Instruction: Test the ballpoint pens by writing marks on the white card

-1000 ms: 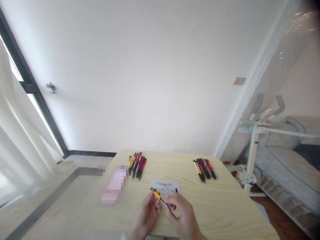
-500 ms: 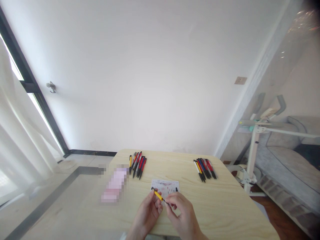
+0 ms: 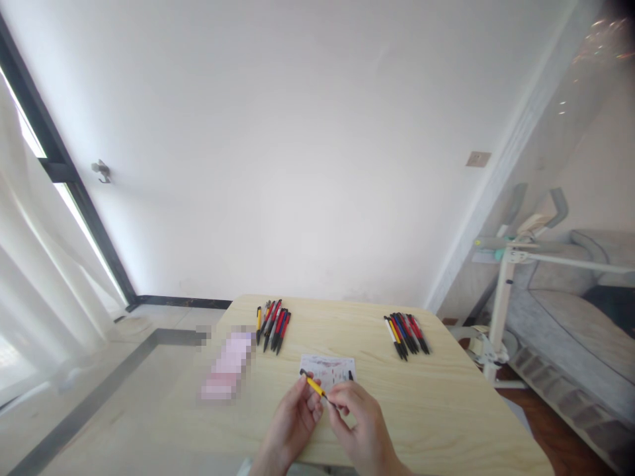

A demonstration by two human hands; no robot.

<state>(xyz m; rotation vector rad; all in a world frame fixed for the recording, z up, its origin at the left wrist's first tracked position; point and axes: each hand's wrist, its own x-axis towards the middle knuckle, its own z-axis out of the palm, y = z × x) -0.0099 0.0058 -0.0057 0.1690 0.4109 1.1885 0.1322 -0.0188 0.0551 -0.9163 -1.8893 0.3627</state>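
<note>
My left hand point(image 3: 294, 423) pinches a yellow pen point(image 3: 313, 385) by its barrel, the pen slanting up to the left. My right hand point(image 3: 360, 423) is closed around the pen's lower dark tip end, fingers pressed together. Both hands hover over the near middle of a light wooden table point(image 3: 446, 410), just in front of a small white card with red marks point(image 3: 330, 368). A small black piece point(image 3: 350, 375) lies at the card's right edge.
Two rows of pens lie farther back: one at the left point(image 3: 272, 322), one at the right point(image 3: 405, 334). A blurred pink object point(image 3: 225, 367) lies on the table's left. A white stand point(image 3: 501, 311) and grey sofa point(image 3: 580, 324) are to the right.
Hands and pen have barely shifted; the right hand's fingers moved slightly closer along the pen's lower end.
</note>
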